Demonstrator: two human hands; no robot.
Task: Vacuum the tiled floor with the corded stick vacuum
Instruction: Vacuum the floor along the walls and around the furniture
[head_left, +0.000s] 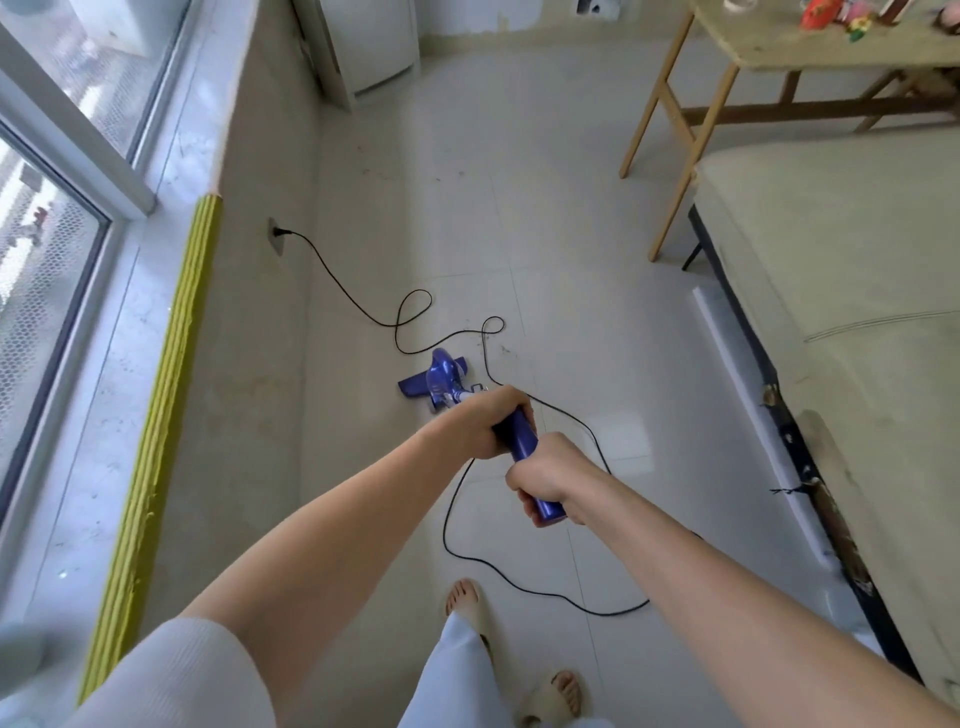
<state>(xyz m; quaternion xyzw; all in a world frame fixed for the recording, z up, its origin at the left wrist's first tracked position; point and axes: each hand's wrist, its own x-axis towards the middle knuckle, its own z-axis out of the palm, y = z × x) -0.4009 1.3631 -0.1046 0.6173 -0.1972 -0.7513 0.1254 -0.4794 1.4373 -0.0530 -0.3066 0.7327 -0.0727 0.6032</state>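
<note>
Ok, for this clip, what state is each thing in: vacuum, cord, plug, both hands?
Stick vacuum: head flat on the tiled floor, handle tilted toward the person.
Power cord: slack, looped on the floor beside the vacuum.
Plug: seated in the wall socket.
Left hand: grips the handle, farther down.
Right hand: grips the handle near its end.

Place: we find ourselves in a lived-in room of a home.
Floor: we stand on pale glossy tiles (561, 218).
Bedding: we see a mattress (841, 249) along the right side.
Furniture: we see a wooden table (691, 104) with small colourful items on top.
Window: we look along a sliding window (62, 171) above a sill edged with yellow padding (156, 415).
Power: we notice a wall socket (275, 235) with a black cord (343, 288) plugged in.
</note>
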